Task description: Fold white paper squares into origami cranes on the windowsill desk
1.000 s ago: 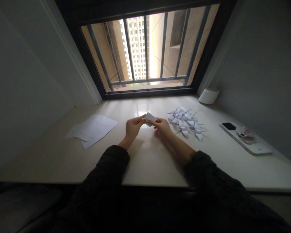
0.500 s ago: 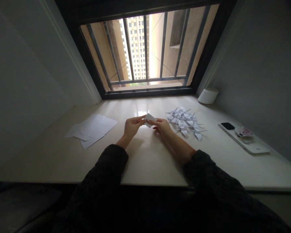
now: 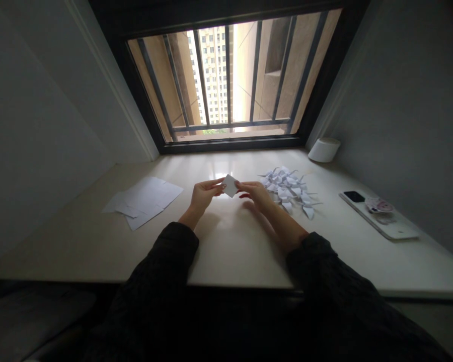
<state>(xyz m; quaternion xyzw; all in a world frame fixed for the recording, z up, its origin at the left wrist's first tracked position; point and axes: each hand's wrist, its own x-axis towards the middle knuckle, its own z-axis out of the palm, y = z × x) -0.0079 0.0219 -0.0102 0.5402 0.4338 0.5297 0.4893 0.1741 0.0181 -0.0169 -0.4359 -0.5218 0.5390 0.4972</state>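
A small folded square of white paper [image 3: 230, 186] is held up between my two hands, turned like a diamond. My left hand [image 3: 205, 195] pinches its left corner between thumb and fingers. At the right corner, my right hand [image 3: 255, 193] grips it with thumb and fingertips. Just right of that hand lies a heap of folded white paper cranes [image 3: 285, 187] on the pale sill. Loose sheets of white paper [image 3: 151, 196] overlap on the left side.
A white phone [image 3: 381, 216] with a round pinkish grip lies at the right. A white cylindrical object [image 3: 323, 150] stands in the back right corner, by the barred window [image 3: 230, 143]. The pale countertop [image 3: 241, 251] ends at a front edge near my sleeves.
My fingers have shifted outward to the paper's side corners, and more of its flat face shows. My right hand has moved slightly right. The cranes and sheets stay put.
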